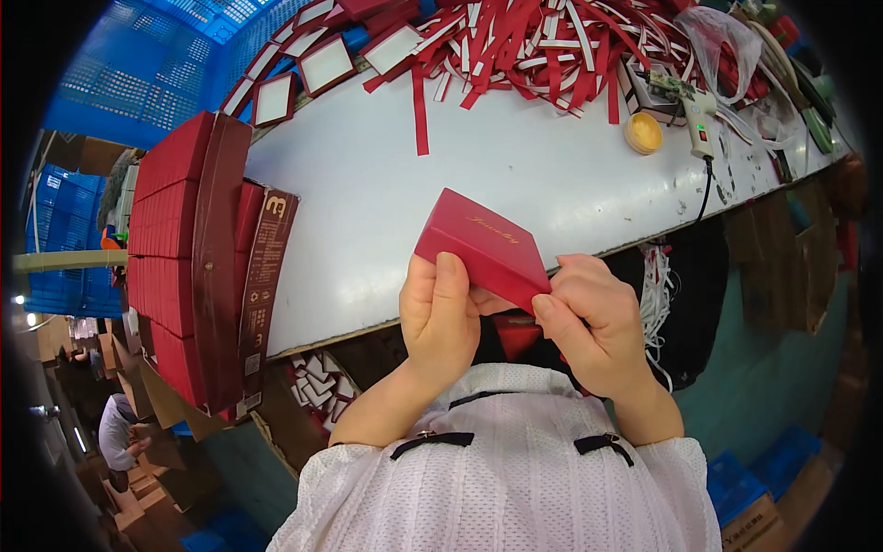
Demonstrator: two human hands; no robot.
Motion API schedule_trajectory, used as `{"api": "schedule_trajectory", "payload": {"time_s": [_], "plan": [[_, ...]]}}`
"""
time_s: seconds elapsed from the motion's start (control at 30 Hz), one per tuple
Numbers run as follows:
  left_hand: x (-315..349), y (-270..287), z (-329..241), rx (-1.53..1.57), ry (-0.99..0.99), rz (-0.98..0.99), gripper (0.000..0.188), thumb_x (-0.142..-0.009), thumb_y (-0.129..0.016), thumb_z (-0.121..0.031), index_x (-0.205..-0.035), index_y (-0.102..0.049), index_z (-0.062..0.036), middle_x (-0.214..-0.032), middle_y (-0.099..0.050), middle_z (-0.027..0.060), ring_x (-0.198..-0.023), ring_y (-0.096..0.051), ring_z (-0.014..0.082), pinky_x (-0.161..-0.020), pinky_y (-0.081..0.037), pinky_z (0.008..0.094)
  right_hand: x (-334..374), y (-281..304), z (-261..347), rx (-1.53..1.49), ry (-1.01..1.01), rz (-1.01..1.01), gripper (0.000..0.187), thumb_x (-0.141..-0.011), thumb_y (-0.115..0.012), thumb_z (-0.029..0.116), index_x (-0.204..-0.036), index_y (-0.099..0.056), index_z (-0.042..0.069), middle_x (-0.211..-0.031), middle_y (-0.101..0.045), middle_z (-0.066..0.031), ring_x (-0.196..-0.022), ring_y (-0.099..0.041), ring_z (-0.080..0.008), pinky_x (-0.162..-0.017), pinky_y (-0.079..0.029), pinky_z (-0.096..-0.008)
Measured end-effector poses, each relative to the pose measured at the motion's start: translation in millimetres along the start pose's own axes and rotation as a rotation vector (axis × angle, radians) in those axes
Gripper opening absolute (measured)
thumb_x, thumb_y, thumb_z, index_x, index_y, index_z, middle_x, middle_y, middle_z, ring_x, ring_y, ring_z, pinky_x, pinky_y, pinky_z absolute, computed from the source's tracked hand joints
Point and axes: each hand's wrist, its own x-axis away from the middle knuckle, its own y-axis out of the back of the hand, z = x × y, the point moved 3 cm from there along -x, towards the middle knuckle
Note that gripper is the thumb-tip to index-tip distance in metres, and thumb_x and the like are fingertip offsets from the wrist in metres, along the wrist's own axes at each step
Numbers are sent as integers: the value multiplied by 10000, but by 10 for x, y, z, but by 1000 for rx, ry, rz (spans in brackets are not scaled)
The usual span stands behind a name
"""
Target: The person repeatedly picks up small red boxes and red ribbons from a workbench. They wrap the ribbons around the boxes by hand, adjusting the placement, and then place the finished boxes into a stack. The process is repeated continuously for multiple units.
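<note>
Red box [487, 253], snug between my fingers [448, 273] — left hand [440, 317] gripping its near left side, right hand [593, 311] pinching the right corner, long edge slanting down rightward.

Gold script [494, 230]: red box [467, 247]; print [274, 208]: maroon carton [269, 262], tan carton [752, 526].

A flat, gold-lettered red box [483, 247] is held aloft, tilted.

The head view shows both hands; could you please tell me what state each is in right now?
Left hand: closed, holding the red box at its left end.
Right hand: closed, gripping the same box's near right corner.
</note>
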Motion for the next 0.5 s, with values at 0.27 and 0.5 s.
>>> {"api": "schedule_trajectory", "payload": {"time_s": [0.27,0.5], "plan": [[56,-36,-50,-1,23,32,273,-889,-232,-175,-1084,-288,9,-1003,-479,158,-871,-546,238,-729,-489,372,15,0,46,14,57,-6,197,-680,-543,17,-516,-435,36,-479,-393,-60,-455,-388,-219,-506,-320,-310],[88,-57,-45,-6,-32,33,249,-856,-343,-85,-1081,-305,15,-999,-485,152,-888,-535,217,-736,-486,357,32,16,77,17,85,-22,191,-668,-550,13,-518,-434,34,-479,-390,-61,-449,-382,-223,-512,-322,-310]]}}
